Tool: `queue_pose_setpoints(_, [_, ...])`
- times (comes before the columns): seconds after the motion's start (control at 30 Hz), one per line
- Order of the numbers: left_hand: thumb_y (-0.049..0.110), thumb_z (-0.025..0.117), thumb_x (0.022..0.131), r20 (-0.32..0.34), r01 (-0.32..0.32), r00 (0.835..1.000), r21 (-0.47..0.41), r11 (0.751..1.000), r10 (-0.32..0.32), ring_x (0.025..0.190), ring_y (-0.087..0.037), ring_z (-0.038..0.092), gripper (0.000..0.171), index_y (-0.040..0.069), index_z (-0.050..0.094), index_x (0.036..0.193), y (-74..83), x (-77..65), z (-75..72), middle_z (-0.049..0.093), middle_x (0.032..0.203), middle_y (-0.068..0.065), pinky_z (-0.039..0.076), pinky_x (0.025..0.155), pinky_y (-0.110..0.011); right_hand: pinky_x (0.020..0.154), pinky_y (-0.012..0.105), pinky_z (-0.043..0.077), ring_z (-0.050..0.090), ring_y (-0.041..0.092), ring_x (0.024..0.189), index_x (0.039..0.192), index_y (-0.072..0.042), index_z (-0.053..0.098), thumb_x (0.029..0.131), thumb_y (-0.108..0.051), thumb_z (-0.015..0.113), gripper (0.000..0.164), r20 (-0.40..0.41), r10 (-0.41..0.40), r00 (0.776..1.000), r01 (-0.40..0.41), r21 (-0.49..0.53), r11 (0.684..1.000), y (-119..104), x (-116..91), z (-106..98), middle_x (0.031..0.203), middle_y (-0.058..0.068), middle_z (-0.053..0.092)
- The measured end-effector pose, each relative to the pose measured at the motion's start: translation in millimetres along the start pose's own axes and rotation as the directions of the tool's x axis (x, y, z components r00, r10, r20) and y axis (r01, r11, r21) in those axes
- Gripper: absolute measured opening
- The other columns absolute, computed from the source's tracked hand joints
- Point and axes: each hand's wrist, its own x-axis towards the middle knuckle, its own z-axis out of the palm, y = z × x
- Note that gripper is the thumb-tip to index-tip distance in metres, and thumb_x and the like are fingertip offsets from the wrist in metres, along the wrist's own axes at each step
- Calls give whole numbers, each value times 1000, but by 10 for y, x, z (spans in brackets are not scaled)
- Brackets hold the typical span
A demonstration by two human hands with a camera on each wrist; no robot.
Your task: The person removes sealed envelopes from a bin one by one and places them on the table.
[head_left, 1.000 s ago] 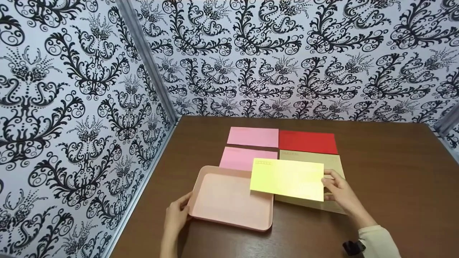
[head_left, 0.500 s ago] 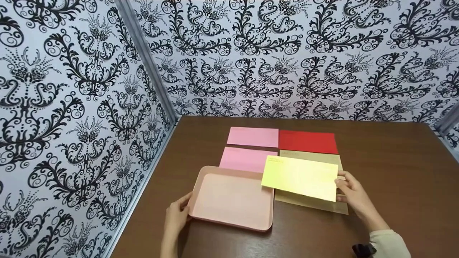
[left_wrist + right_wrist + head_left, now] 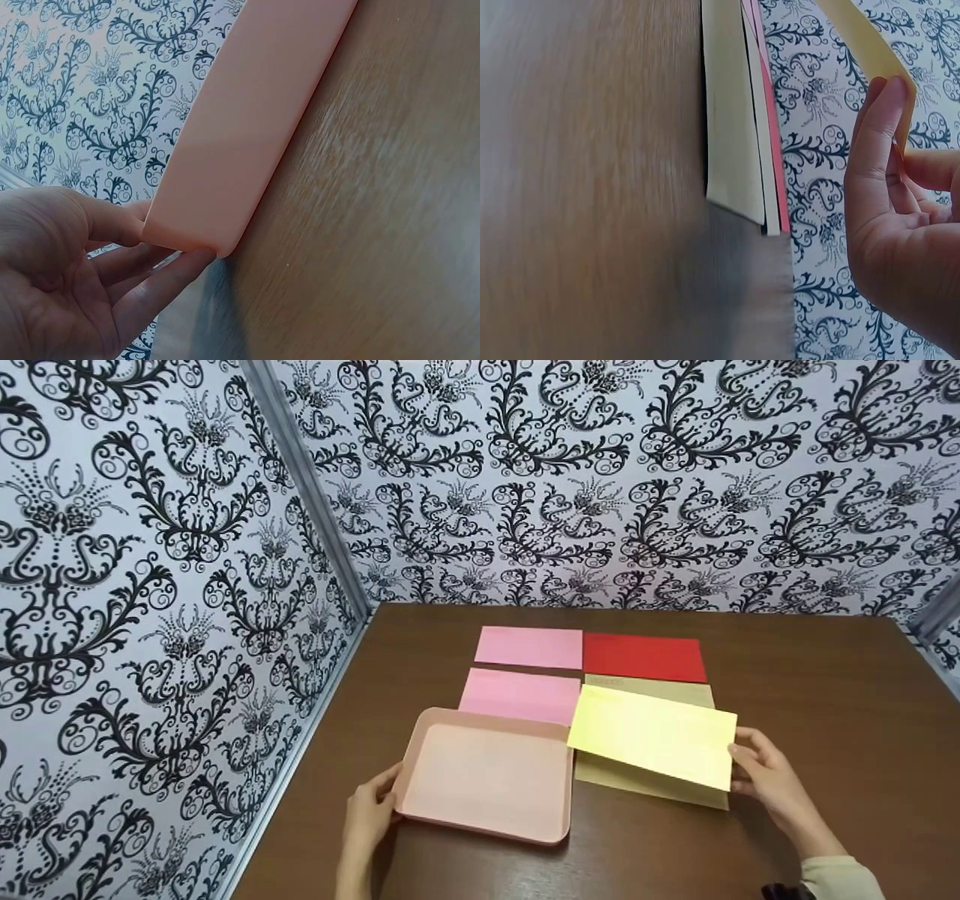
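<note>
My right hand [image 3: 769, 772] pinches the right edge of a yellow envelope [image 3: 652, 735], holding it raised over beige envelopes on the table. Part of a beige envelope [image 3: 649, 785] shows below it and another beige strip [image 3: 652, 690] above; the rest is hidden. In the right wrist view, fingers and thumb squeeze the edge of the yellow envelope [image 3: 874, 41]. With thumb and fingers my left hand [image 3: 369, 814] grips the left side of a pink tray [image 3: 487, 780], which holds nothing. The left wrist view shows the tray's side wall [image 3: 232, 135] and my left hand [image 3: 82, 277] at its corner.
Behind the tray lie two pink envelopes [image 3: 529, 647], one behind the other. A red envelope [image 3: 643, 658] lies to their right. The brown table [image 3: 825, 690] meets patterned walls [image 3: 562, 487] at the back and left.
My right hand has moved right and slightly toward me with the yellow envelope, taking it from over the tray's right part to over the beige envelopes. My left hand and the tray have stayed put.
</note>
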Motion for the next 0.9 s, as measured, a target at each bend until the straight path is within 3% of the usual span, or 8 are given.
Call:
queue_pose_setpoints(0.3, [-7,54,92,-17,12,1000,11,1000,-12,85,-22,67,46,7,63,134,9,-10,-7,64,130,-24,59,62,-28,63,27,57,69,6,78,121,-26,52,106,-24,46,16,-11,24,1000,-24,-26,999,95,-124,-126,89,-17,69])
queue_pose_setpoints(0.63, [-8,53,92,-14,18,1000,3,1000,-18,90,-25,67,46,6,63,134,17,-14,-13,62,132,-25,60,64,-29,61,28,57,69,9,75,116,-27,54,106,-18,46,16,-7,64,998,-63,44,997,184,-249,-152,88,-10,70])
queue_pose_setpoints(0.9, [-8,53,89,-23,-11,1000,30,999,12,86,-23,68,47,4,63,133,24,-8,-5,66,126,-25,57,58,-27,66,29,59,72,10,83,116,-36,53,107,-19,42,22,195,19,981,-38,92,995,245,-336,-233,96,-12,73])
